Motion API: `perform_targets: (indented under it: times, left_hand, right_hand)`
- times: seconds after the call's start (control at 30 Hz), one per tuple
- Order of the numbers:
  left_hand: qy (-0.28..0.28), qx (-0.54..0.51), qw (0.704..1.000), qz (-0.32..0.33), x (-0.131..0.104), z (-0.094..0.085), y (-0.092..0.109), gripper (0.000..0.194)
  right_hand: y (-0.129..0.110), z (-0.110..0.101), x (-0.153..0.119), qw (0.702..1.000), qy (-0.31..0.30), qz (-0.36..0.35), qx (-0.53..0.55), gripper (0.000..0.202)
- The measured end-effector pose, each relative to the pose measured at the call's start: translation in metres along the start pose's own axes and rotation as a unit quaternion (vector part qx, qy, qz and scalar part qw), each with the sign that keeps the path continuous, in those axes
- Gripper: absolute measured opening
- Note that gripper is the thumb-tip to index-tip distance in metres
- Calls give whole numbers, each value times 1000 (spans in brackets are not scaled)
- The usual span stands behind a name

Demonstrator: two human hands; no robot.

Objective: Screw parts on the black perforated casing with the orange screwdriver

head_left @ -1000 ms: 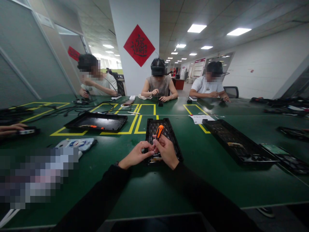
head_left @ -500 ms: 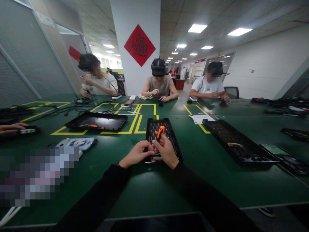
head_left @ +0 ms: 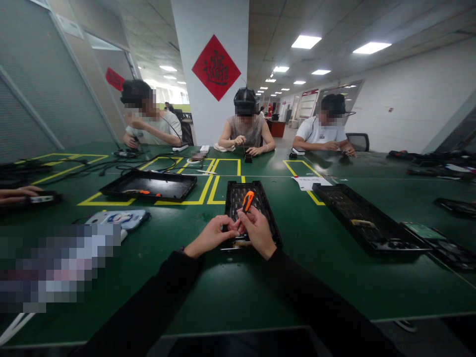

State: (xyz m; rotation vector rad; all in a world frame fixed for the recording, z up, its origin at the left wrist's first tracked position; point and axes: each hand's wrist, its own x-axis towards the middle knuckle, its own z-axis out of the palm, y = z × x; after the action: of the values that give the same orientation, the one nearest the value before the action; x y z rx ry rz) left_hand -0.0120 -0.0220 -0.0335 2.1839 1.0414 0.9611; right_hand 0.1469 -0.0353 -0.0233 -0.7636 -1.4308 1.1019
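My right hand (head_left: 259, 232) is closed round an orange-and-black screwdriver (head_left: 248, 201), its handle pointing up and away from me. Its shaft and tip are hidden by my fingers. Close against it, my left hand (head_left: 212, 235) has thumb and fingers pinched together near the lower end of the screwdriver; whatever they grip is too small or covered to make out. Both hands are over the near part of a black plastic tray (head_left: 238, 192), which has rows of small shiny fittings inside. A light brown piece (head_left: 242, 243) lies at the tray's near end.
A black tray (head_left: 174, 186) with orange-handled items stands at left, a long black tray (head_left: 345, 210) at right beside a green circuit board (head_left: 422, 229). A phone (head_left: 117, 219) lies left of my hands. Cables cross the far left. Three people sit opposite; another person's hand (head_left: 20, 192) shows at left.
My right fingers have shifted slightly round the screwdriver, and its handle leans a little differently. My left hand stays pinched in nearly the same place.
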Motion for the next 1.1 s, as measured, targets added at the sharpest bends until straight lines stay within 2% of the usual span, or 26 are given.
perform_targets:
  times: [0.23,0.43,0.57,0.67,0.83,0.97,1.03,1.07,1.1]
  left_hand:
    - [-15,7,1000,9,0,-2,-1,22]
    - [-86,10,995,46,2,-8,3,24]
    - [-58,9,998,26,1,-6,1,25]
    - [-44,7,999,14,1,-4,-2,25]
    - [-43,-5,999,22,3,-1,-1,24]
    - [-54,-35,998,13,1,-10,4,24]
    - [-20,-51,999,-3,1,-19,4,25]
    - [26,-47,998,-11,2,-23,1,25]
    - [97,-41,994,-19,4,-26,-2,25]
  right_hand:
    - [-1,0,0,1000,-1,6,3,28]
    - [-1,-1,-2,1000,-8,0,-15,32]
    - [2,0,-3,1000,-7,-15,-3,36]
    - [2,0,-4,1000,-10,-16,6,32]
    - [-2,1,-4,1000,-14,-24,0,22]
    - [-4,1,-4,999,-16,-29,-19,20]
    - [-4,1,-4,999,-16,-26,-25,21]
    - [-4,1,-4,999,-17,-25,-26,21]
    - [-5,1,-4,999,-18,-23,-25,21]
